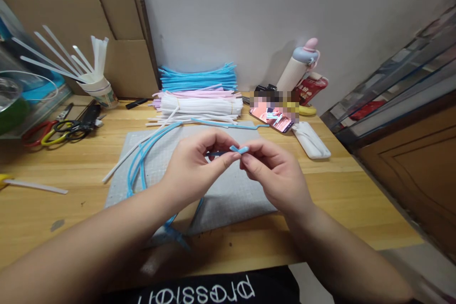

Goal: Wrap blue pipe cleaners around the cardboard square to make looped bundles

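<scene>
Both hands meet above the grey cutting mat. My left hand pinches a light blue pipe cleaner between thumb and fingers. My right hand has its thumb and fingertips closed on the same piece, whose short bent end shows between the hands. More blue pipe cleaners curve over the mat's left side, partly behind my left forearm. A white strip lies slanted along the mat's left edge. Behind the mat are bundles of blue, pink and white pipe cleaners.
At the left are scissors, a paper cup of white sticks and a yellow-handled tool. A lit phone, white case, bottle and red packet are at the back right. Cardboard leans on the wall.
</scene>
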`<action>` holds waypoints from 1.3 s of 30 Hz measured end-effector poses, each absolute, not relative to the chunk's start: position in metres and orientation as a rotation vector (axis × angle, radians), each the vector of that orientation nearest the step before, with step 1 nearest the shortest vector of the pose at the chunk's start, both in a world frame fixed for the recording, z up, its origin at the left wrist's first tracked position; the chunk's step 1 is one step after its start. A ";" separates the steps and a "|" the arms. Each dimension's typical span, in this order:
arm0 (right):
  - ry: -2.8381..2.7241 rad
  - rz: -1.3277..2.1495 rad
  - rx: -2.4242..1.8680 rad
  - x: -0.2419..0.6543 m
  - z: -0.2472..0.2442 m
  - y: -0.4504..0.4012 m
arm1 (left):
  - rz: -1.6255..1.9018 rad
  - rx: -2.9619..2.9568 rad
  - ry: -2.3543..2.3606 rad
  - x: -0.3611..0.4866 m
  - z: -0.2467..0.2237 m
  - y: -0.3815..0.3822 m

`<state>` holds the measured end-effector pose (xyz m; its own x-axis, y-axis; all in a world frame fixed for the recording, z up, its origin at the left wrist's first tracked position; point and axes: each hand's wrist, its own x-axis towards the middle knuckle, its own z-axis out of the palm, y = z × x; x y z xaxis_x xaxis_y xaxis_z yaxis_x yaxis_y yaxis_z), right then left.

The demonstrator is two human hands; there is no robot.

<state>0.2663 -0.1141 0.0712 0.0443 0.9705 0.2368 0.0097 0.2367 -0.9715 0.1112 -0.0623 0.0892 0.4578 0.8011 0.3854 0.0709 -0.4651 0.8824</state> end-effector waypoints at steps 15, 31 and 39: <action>-1.124 1.083 -1.058 0.263 0.056 -0.111 | 1.073 1.856 0.788 0.110 0.083 -0.062; -1.206 0.969 -1.075 0.263 0.061 -0.112 | 1.021 1.938 0.771 0.110 0.091 -0.062; -1.189 0.975 -1.061 0.261 0.064 -0.111 | 1.028 1.874 0.747 0.110 0.086 -0.060</action>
